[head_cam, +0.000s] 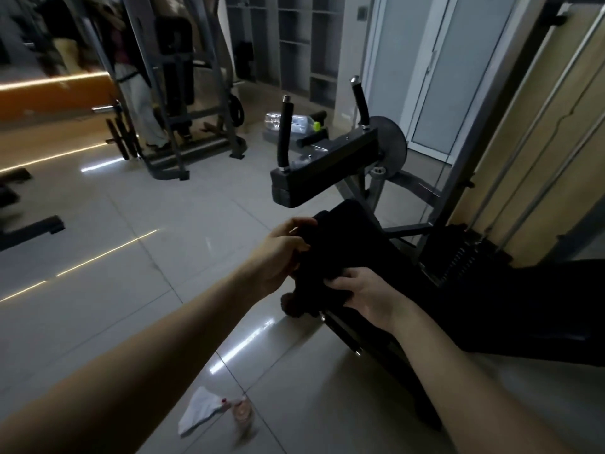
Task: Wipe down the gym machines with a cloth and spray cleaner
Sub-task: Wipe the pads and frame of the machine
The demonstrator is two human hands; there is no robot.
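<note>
"Trouble was likeliest from where?" asked the first.

"From underfoot," said the second. "A small clear bottle [242, 412] stood on the glossy tiled floor [131, 257], just beside a white rag [199, 411] and seemingly close to the person's feet. A careless step could have tipped it, and liquid on such tiles would have been slippery."

"And the wiping cloth?"

"In both hands. The left hand [281, 253] had its fingers curled over the upper edge of the dark cloth [330, 244]. The right hand [363, 293] pinched a lower fold. The cloth hung against the machine's black pad [523, 306], below the twin-handled arm [327, 165], and a loose end might have snagged on that arm's corner."

"What could not be made out?"

"Black lay on black, so where cloth ended and pad began was unclear. The right fingertips were buried in folds. The bottle was blurred, so whether it had a spray head could not be told."
</note>
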